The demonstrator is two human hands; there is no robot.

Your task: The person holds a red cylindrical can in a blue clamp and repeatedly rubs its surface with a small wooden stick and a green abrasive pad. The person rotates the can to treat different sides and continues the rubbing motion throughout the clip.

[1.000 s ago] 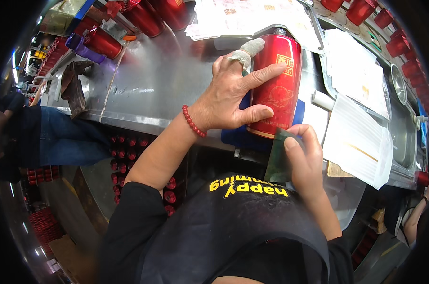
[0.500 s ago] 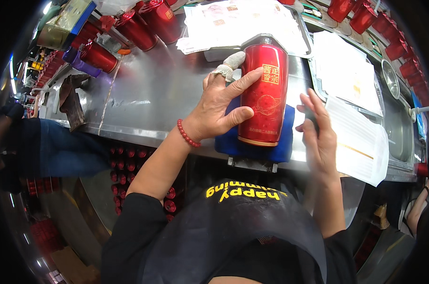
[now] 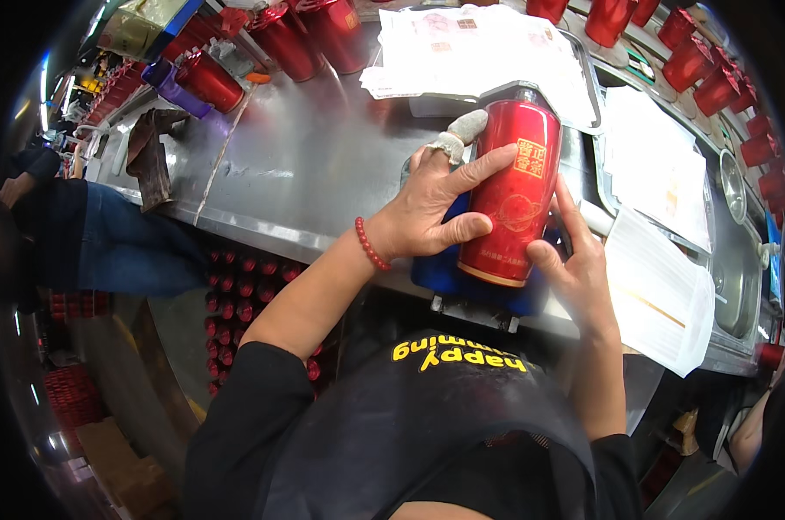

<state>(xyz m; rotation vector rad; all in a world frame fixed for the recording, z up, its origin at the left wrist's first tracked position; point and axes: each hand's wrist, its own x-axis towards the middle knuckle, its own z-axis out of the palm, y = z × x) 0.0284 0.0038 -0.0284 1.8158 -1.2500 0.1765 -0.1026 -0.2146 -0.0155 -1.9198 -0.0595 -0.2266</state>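
A glossy red bottle (image 3: 514, 212) with gold print and a gold rim at its base lies tilted on a blue pad (image 3: 436, 276), its neck pointing away from me. My left hand (image 3: 431, 204) grips its left side, with index finger and thumb across the front. A pale finger cover (image 3: 462, 132) wraps one finger of that hand. Against the bottle's lower right side rest the thumb and fingers of my right hand (image 3: 583, 273). Part of the pad is hidden beneath the bottle.
White printed sheets (image 3: 479, 52) lie at the far side of the steel table (image 3: 280, 173), and more papers (image 3: 657, 165) at the right. Red bottles (image 3: 288, 39) stand at the back left. A brown cloth (image 3: 152, 160) hangs at the left edge, near another person (image 3: 132, 238).
My right hand has come in from the right and now touches the bottle's side. The left hand keeps its hold. The whole view has shifted slightly.
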